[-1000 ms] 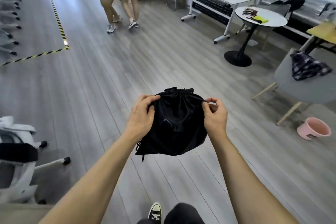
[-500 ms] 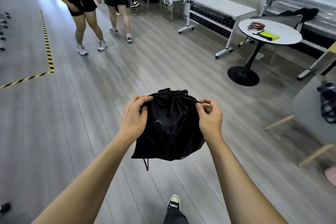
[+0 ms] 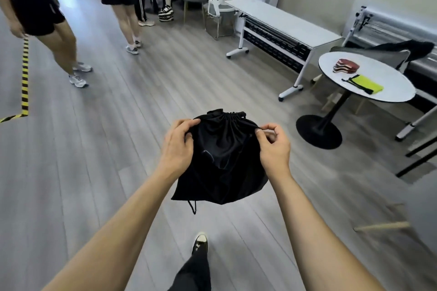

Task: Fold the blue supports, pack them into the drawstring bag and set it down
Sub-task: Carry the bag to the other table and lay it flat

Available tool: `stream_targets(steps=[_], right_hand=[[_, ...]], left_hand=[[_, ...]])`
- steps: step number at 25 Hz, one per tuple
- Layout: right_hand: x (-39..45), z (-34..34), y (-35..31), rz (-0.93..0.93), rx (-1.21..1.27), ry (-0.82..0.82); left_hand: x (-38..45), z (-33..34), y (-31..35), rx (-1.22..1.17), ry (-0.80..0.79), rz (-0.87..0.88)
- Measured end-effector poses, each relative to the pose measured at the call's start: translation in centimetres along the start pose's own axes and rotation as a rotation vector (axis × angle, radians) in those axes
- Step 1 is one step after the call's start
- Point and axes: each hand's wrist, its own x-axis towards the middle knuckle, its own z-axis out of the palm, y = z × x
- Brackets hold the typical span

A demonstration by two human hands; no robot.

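A black drawstring bag (image 3: 222, 160) hangs in the air in front of me, its mouth gathered tight at the top. My left hand (image 3: 177, 146) grips the cloth at the bag's upper left corner. My right hand (image 3: 272, 143) pinches the cord or hem at the upper right corner. A loose cord end dangles below the bag's lower left. The blue supports are not visible; the bag bulges as if filled.
A round white table (image 3: 369, 78) on a black pedestal stands ahead right, with red paddles (image 3: 346, 66) and a yellow pouch (image 3: 366, 84) on it. A long white folding table (image 3: 283, 23) lies beyond. Two people (image 3: 35, 7) stand ahead left. My foot (image 3: 200, 242) is below.
The view has swung left and forward as I walk; the round table has come closer. Both hands keep the same hold on the bag.
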Motion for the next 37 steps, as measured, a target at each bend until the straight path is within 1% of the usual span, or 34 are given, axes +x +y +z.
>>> stream_targets(steps=[6,10,14,17,22,25,30,32,35,37], right_hand=[[20.7,7.8,-0.8,0.01,-0.022,0.031],[33.9,12.8,-0.7,0.012,-0.002,0.047],[48.2,18.5,0.8,0.014,0.023,0.04],[59.2,22.2,2.4,0.059,0.048,0.045],[76.8,27.8,2.3,0.089,0.058,0.019],[85.0,30.4,2.0,0.074,0.052,-0.006],[102.0,36.6,2.9,0.034,0.044,0.001],[108.5,39.2,3.2,0.041,0.029,0.014],[118.4,42.5,2.4,0.031,0.023,0.049],[124.7,44.2,1.5,0.025,0.025,0.073]], left_hand=[[21.8,6.5,-4.4,-0.039,-0.033,0.034],[35.3,10.5,-7.2,0.003,-0.057,0.041],[49.2,15.3,-10.2,0.072,-0.03,0.028],[59.4,19.7,-12.3,0.087,-0.03,-0.014],[76.9,25.6,-15.0,0.092,-0.033,-0.028],[84.7,28.2,-16.6,0.101,-0.047,-0.023],[101.6,34.3,-21.2,0.054,-0.065,-0.008],[108.6,36.7,-23.3,0.028,-0.101,-0.004],[119.4,39.9,-25.1,0.003,-0.191,0.08],[126.8,42.1,-25.9,0.033,-0.22,0.117]])
